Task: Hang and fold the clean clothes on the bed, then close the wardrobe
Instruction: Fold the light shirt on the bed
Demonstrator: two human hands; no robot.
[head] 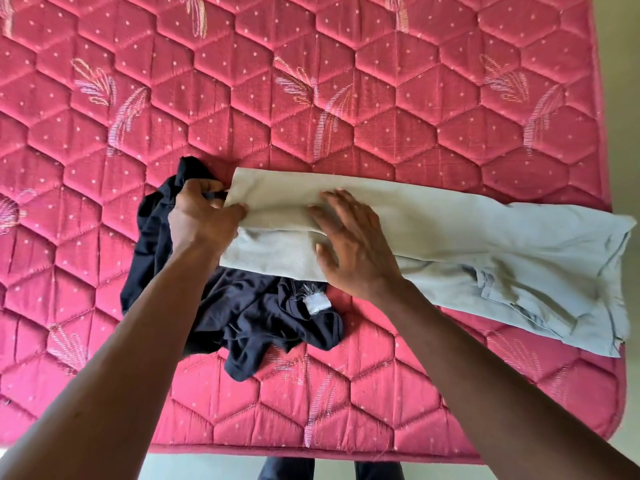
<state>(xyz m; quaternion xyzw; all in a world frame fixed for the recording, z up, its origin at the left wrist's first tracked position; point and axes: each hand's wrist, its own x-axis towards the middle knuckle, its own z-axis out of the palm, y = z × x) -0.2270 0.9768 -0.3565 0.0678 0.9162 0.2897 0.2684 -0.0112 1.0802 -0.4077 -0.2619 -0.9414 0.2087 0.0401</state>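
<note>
A pale grey-green garment [450, 237] lies folded lengthwise across the red quilted mattress [311, 98], reaching the right edge. My left hand [204, 216] grips its left end, thumb on top and fingers curled underneath. My right hand [349, 244] lies flat on the middle of the garment with fingers spread. A crumpled dark navy garment [249, 317] with a white label lies partly beneath the pale one and my left hand.
The mattress ends at the near edge [311, 452] and at the right edge [609, 168], with pale floor beyond. My dark-trousered legs [287, 469] stand just below the near edge.
</note>
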